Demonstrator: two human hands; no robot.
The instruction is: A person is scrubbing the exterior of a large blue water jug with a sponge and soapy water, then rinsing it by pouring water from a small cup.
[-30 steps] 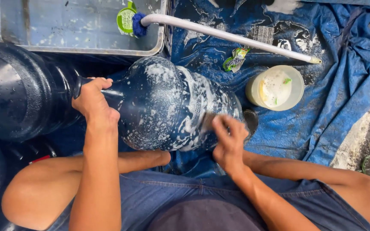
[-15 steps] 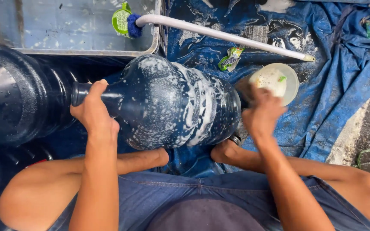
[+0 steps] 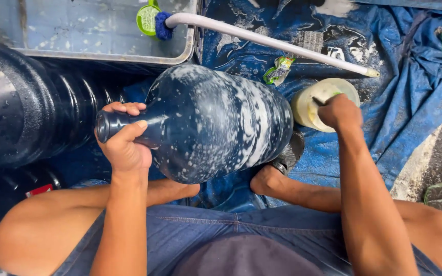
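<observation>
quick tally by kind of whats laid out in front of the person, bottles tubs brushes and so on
Large dark blue water bottles: 2, a soapy one gripped at the neck by the left hand, another lying beside it
Grey metal trays: 1
Long-handled brushes: 1
Pale round tubs: 1, under the right hand
Green wrappers: 1
Total: 6

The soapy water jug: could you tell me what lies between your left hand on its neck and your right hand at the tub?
In the head view, the suds-covered body of the soapy water jug fills the stretch between the left hand and the right hand at the pale round tub.
</observation>
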